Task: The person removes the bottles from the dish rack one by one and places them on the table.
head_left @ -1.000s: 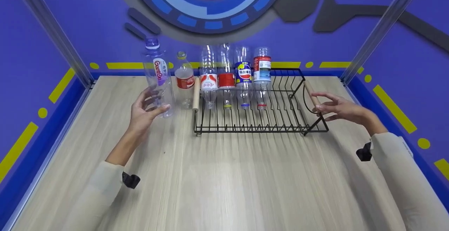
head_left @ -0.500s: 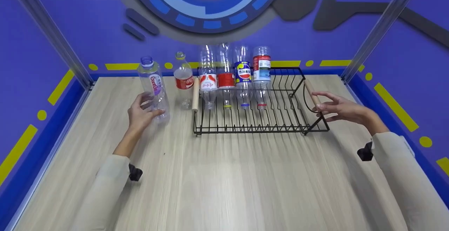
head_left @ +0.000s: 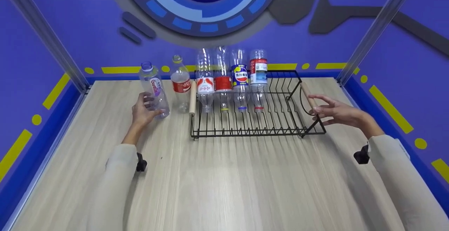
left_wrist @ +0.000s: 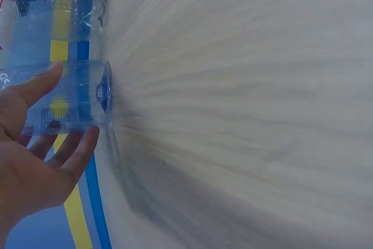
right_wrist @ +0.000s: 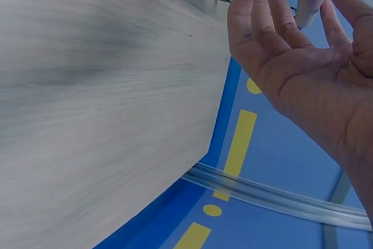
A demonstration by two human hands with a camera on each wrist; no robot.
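Note:
My left hand [head_left: 142, 111] is around a clear plastic water bottle [head_left: 154, 85], thumb on one side and fingers on the other. The bottle stands upright on the table, its base at the tabletop in the left wrist view. At the right end of a black wire dish rack [head_left: 245, 133], my right hand [head_left: 338, 113] holds the wooden handle [head_left: 308, 96] between thumb and fingers. Several empty plastic bottles lean neck down in the rack, among them one with a blue label [head_left: 240, 75] and one with a red-and-white label [head_left: 258, 70].
Between the water bottle and the rack stands a red-labelled cola bottle [head_left: 181, 85], close to the left wooden handle [head_left: 193, 97]. Blue printed walls [head_left: 305, 48] enclose the wooden table [head_left: 224, 189] at the back and both sides.
My left hand has brought the water bottle down and slightly left, from near the cola bottle to upright on the tabletop. The right hand has stayed at the rack handle.

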